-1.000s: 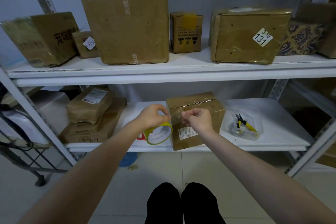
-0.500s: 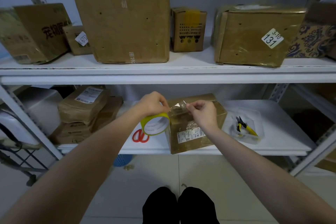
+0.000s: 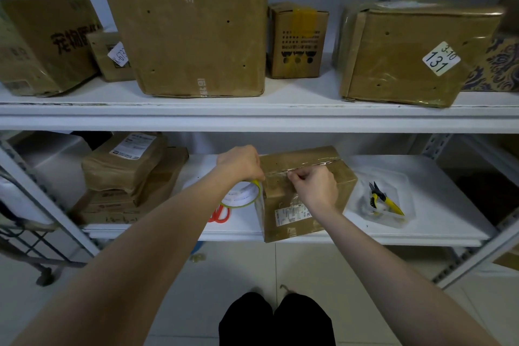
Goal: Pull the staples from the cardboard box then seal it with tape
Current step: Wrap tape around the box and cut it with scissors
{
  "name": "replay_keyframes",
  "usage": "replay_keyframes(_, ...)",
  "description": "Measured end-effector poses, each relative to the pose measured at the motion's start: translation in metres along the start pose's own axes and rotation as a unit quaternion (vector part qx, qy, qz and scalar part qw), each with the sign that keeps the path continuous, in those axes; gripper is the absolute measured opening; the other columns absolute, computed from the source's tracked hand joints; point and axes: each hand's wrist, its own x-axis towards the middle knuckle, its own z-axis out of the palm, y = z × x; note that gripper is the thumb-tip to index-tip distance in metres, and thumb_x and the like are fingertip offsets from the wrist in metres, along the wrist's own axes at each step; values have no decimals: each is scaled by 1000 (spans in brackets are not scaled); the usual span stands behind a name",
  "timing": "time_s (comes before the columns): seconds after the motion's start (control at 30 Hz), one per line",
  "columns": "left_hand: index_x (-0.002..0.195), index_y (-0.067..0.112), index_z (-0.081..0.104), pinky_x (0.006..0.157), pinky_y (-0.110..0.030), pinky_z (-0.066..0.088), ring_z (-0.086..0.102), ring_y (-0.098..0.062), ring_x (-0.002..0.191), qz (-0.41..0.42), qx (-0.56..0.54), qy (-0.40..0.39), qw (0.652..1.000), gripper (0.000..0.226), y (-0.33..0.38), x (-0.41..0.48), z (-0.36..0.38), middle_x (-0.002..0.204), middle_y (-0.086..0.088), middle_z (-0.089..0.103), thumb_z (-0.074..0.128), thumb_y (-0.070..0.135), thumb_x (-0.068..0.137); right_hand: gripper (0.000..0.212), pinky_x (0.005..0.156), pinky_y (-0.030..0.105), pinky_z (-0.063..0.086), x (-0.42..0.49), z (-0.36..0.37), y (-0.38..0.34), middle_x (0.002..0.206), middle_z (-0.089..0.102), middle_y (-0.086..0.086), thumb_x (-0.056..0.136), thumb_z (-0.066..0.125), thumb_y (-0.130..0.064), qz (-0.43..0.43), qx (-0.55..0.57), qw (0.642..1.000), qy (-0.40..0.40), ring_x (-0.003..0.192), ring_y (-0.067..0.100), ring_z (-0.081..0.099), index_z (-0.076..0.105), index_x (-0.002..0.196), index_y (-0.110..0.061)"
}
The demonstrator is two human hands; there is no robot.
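A small cardboard box (image 3: 335, 174) with a white label stands at the front edge of the lower shelf (image 3: 438, 230). My left hand (image 3: 240, 163) grips a roll of clear tape with a yellow-green core (image 3: 241, 196) at the box's left top corner. My right hand (image 3: 316, 187) pinches the free end of the tape strip (image 3: 276, 173) and holds it over the box's top front edge. A shiny taped seam runs across the box top.
Red-handled scissors (image 3: 220, 215) lie under the tape roll. Yellow-and-black pliers (image 3: 383, 199) lie in a clear plastic tray (image 3: 404, 191) right of the box. Stacked parcels (image 3: 126, 171) stand to the left. Several boxes (image 3: 185, 22) fill the upper shelf.
Both hands rose from the box's front face to its top edge, carrying the roll and tape end. The view has come closer to the shelf.
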Motion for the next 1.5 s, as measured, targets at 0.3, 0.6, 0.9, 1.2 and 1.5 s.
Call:
replay_keyframes(0.3, 80, 19, 68, 72, -31, 49, 64, -22, 82, -18, 3, -17, 1000, 27, 3, 6, 6, 80, 2, 68, 73, 43, 70, 15, 51, 21, 42, 3, 0, 3, 73, 72, -6, 85, 68, -34, -23, -36, 999, -21, 70, 15, 64, 77, 82, -24)
replay_keyframes(0.6, 81, 17, 70, 70, -30, 52, 64, -21, 78, -20, -23, -17, 999, 25, -2, 4, 13, 77, -1, 66, 71, 41, 72, 30, 54, 24, 37, 10, -8, -14, 66, 49, 2, 80, 66, -37, -78, -199, 975, -60, 68, 25, 49, 55, 68, -11)
replay_keyframes(0.9, 80, 18, 69, 62, -25, 42, 63, -21, 77, -29, -17, 5, 999, 18, -1, -2, 15, 77, 0, 66, 68, 33, 70, 19, 69, 33, 43, 3, -18, -18, 108, 59, 9, 90, 56, -18, -181, -277, 943, -48, 98, 32, 61, 60, 105, -8)
replay_keyframes(1.2, 64, 21, 59, 67, -28, 46, 59, -21, 75, -35, -76, 19, 996, 22, -4, -8, 23, 63, 4, 55, 65, 40, 71, 51, 80, 34, 52, -18, 19, 21, 104, 71, -5, 83, 36, -48, -334, -295, 895, -12, 93, 16, 68, 72, 105, -19)
replay_keyframes(1.5, 92, 11, 73, 81, -33, 50, 62, -21, 94, 4, -226, -54, 973, 26, -22, -15, 36, 96, -6, 68, 65, 35, 85, 61, 84, 41, 54, -1, 8, 37, 111, 72, -2, 53, 93, -23, -442, -296, 846, -27, 98, 14, 70, 72, 110, -18)
